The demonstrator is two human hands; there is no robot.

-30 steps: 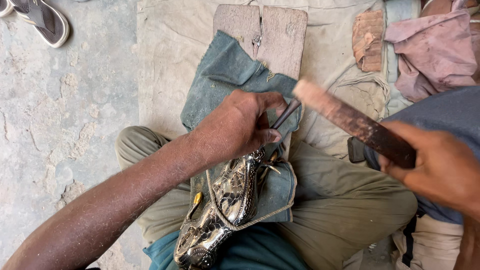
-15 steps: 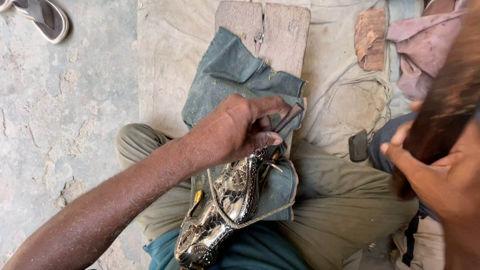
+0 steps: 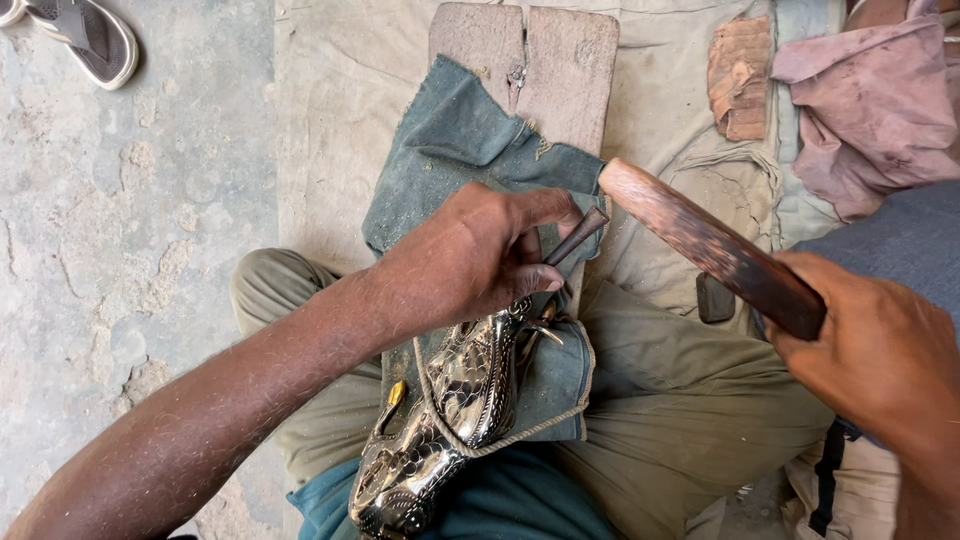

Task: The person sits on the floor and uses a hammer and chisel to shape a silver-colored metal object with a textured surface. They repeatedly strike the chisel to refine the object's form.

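Note:
My left hand (image 3: 478, 258) grips a thin metal chisel (image 3: 578, 235), its tip set against a shiny embossed metal figure (image 3: 440, 425) lying on my lap. A cord (image 3: 520, 432) loops around the figure over a blue denim cloth (image 3: 450, 150). My right hand (image 3: 880, 360) holds a brown wooden mallet stick (image 3: 705, 245), whose rounded end sits right beside the chisel's upper end.
A wooden board (image 3: 525, 65) lies under the denim, on a pale cloth sheet (image 3: 340, 110). A sandal (image 3: 90, 35) rests on the concrete floor at top left. A brick-coloured block (image 3: 740, 80) and pinkish rag (image 3: 870, 110) lie at top right. A small dark object (image 3: 714, 298) sits by my thigh.
The mallet was raised high and close to the camera half a second ago; it has swung down again to the chisel's end. My left hand and the figure stayed put.

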